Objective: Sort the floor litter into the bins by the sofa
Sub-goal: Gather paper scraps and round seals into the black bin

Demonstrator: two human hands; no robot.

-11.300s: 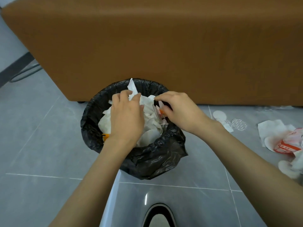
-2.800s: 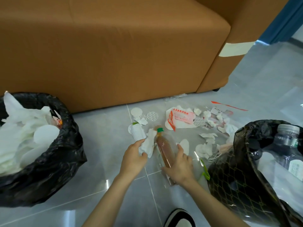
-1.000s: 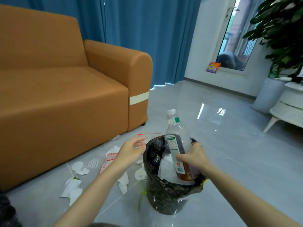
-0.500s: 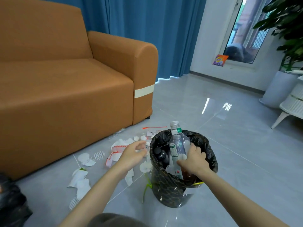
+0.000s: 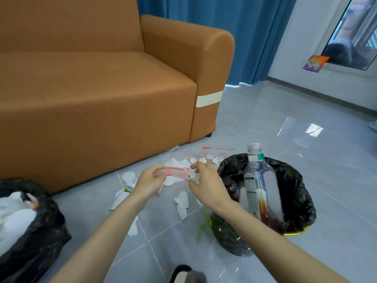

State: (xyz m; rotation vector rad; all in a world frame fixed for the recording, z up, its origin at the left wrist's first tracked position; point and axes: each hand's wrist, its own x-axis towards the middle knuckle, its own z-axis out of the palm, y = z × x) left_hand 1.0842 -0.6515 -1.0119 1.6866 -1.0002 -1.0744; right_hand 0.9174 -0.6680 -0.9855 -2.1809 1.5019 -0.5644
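Left hand and right hand — loosely curled, empty — flank the red-printed wrapper.

left hand and right hand held forward (both loosely curled).

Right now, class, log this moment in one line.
left hand: empty, near red-printed wrapper | right hand: empty, beside bottle bin | bottle: standing inside | paper scraps: on floor
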